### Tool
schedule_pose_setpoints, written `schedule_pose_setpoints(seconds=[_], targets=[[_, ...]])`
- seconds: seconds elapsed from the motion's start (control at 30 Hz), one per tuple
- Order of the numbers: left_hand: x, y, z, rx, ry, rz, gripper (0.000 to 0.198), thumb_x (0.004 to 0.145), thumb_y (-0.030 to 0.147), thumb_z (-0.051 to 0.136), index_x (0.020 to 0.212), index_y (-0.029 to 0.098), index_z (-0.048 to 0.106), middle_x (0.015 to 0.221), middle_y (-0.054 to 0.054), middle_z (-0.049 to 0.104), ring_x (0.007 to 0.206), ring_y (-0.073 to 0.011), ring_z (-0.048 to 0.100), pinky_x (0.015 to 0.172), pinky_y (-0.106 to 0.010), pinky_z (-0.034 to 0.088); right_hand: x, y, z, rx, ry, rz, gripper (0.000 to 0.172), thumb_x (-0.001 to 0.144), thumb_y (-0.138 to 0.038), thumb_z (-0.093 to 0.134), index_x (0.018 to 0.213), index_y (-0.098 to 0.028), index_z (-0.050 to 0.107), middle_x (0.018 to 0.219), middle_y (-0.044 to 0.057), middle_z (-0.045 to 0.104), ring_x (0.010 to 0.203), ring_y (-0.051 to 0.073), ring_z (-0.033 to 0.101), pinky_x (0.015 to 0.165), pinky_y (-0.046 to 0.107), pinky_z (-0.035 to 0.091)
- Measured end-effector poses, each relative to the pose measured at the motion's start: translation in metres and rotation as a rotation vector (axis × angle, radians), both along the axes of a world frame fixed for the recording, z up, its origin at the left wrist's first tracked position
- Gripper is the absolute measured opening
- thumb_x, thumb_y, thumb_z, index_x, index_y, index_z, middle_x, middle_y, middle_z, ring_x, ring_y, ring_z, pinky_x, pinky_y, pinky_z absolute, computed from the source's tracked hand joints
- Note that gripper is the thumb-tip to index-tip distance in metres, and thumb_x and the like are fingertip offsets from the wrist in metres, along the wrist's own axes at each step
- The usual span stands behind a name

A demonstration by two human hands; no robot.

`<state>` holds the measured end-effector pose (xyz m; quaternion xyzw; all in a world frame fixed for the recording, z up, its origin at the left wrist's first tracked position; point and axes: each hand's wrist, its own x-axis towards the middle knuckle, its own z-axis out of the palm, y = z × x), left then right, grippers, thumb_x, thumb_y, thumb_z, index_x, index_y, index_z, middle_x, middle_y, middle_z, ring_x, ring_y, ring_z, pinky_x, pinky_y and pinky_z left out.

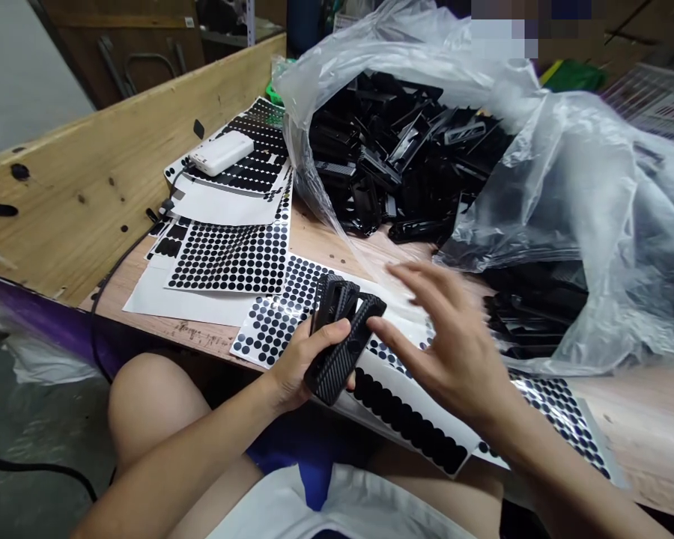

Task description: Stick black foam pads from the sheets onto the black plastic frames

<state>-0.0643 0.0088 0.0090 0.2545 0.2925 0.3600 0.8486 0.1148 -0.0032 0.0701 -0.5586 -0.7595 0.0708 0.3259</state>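
My left hand [303, 359] is closed around a black plastic part [342, 340] with a carbon-fibre pattern and a slot along its middle. The thumb lies across the part's face. My right hand [449, 344] is open, its fingers spread and a little blurred. Its thumb tip is at the part's right edge; I cannot tell whether it touches. Below both hands is a strip of black round stickers [410, 419] on white backing. Under it lies a sheet of smaller black dots [275, 318].
A clear plastic bag [584, 172] full of black plastic parts [371, 165] covers the back and right of the table. More sticker sheets [230, 254] lie at left under a white power bank [222, 153] with a cable. A wooden board [146, 135] edges the left side.
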Motion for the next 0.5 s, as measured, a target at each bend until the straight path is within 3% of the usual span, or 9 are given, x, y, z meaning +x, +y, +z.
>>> schedule_pose_setpoints(seconds=[0.07, 0.13, 0.23, 0.3, 0.43, 0.5], targets=[[0.001, 0.000, 0.001, -0.006, 0.012, 0.018, 0.050, 0.072, 0.057, 0.082, 0.089, 0.016, 0.059, 0.061, 0.004, 0.061, 0.042, -0.0118, 0.061, 0.036, -0.017, 0.041, 0.000, 0.003, -0.003, -0.279, 0.185, 0.077, 0.048, 0.093, -0.050, 0.067, 0.130, -0.019, 0.066, 0.112, 0.013, 0.075, 0.098, 0.029, 0.073, 0.085, 0.047, 0.061], [0.001, 0.001, 0.002, -0.005, 0.024, 0.029, 0.051, 0.071, 0.058, 0.082, 0.088, 0.016, 0.058, 0.059, 0.004, 0.060, 0.042, -0.0118, 0.060, 0.038, -0.018, 0.042, 0.001, 0.010, -0.006, -0.467, 0.385, 0.102, 0.043, 0.092, -0.055, 0.067, 0.115, -0.019, 0.072, 0.097, 0.008, 0.079, 0.089, 0.027, 0.074, 0.084, 0.043, 0.060], [0.003, 0.001, 0.003, 0.029, 0.044, 0.025, 0.050, 0.072, 0.058, 0.081, 0.084, 0.016, 0.056, 0.058, 0.003, 0.060, 0.041, -0.0117, 0.059, 0.041, -0.020, 0.045, 0.001, 0.018, -0.012, -0.400, 0.621, -0.052, 0.043, 0.091, -0.061, 0.064, 0.094, -0.019, 0.073, 0.098, 0.009, 0.077, 0.091, 0.026, 0.072, 0.084, 0.042, 0.058], [0.004, 0.000, 0.002, 0.063, 0.080, 0.038, 0.050, 0.073, 0.058, 0.080, 0.088, 0.017, 0.055, 0.058, 0.003, 0.060, 0.041, -0.0123, 0.059, 0.041, -0.020, 0.045, -0.004, 0.017, -0.017, -0.366, 0.800, -0.165, 0.045, 0.088, -0.064, 0.065, 0.104, -0.022, 0.069, 0.108, 0.008, 0.075, 0.096, 0.025, 0.069, 0.085, 0.042, 0.056], [0.005, -0.004, -0.003, 0.201, 0.219, 0.072, 0.068, 0.077, 0.054, 0.078, 0.131, 0.024, 0.050, 0.081, 0.001, 0.072, 0.053, -0.0177, 0.069, 0.048, -0.025, 0.053, -0.028, -0.004, -0.024, -0.663, 1.084, -0.058, 0.066, 0.076, -0.058, 0.080, 0.128, -0.026, 0.057, 0.107, 0.005, 0.069, 0.090, 0.023, 0.066, 0.075, 0.038, 0.057], [0.008, -0.004, -0.004, 0.303, 0.296, 0.069, 0.078, 0.083, 0.055, 0.073, 0.148, 0.027, 0.040, 0.099, -0.004, 0.075, 0.073, -0.0211, 0.075, 0.062, -0.028, 0.059, -0.031, -0.016, -0.025, -0.635, 1.184, -0.059, 0.065, 0.074, -0.053, 0.082, 0.128, -0.025, 0.057, 0.109, 0.004, 0.066, 0.093, 0.023, 0.065, 0.078, 0.038, 0.057]])
